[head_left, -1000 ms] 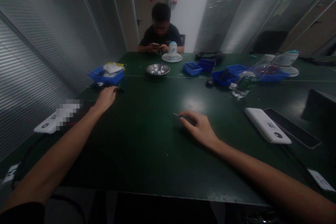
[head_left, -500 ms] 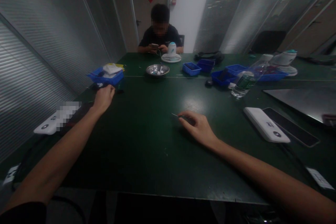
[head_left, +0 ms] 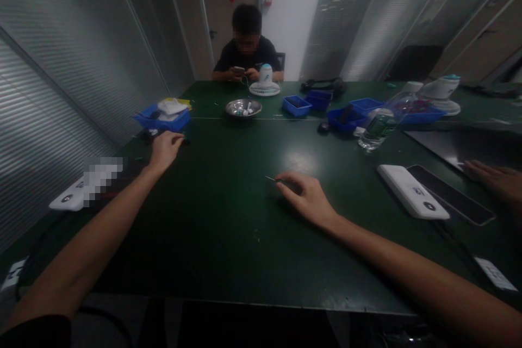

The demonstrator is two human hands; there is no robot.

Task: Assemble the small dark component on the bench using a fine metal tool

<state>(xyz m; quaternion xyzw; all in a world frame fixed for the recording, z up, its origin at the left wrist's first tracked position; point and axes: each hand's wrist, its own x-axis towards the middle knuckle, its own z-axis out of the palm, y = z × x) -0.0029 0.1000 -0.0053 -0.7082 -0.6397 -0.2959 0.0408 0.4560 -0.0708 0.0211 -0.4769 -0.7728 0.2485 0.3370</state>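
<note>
My left hand is stretched far out on the dark green table, its fingers curled on a small dark object just in front of a blue tray holding white cloths. My right hand rests mid-table with fingers closed on a thin pointed tool whose metal tip sticks out to the left.
A white power bank and a dark phone lie at the right, where another person's hand rests. A water bottle, several blue trays, a metal bowl and small fans stand further back. A person sits at the far end.
My left hand has shifted slightly near the blue tray. A grey sheet swept in at the right, and another person's hand now rests there. My right hand has stayed put.
</note>
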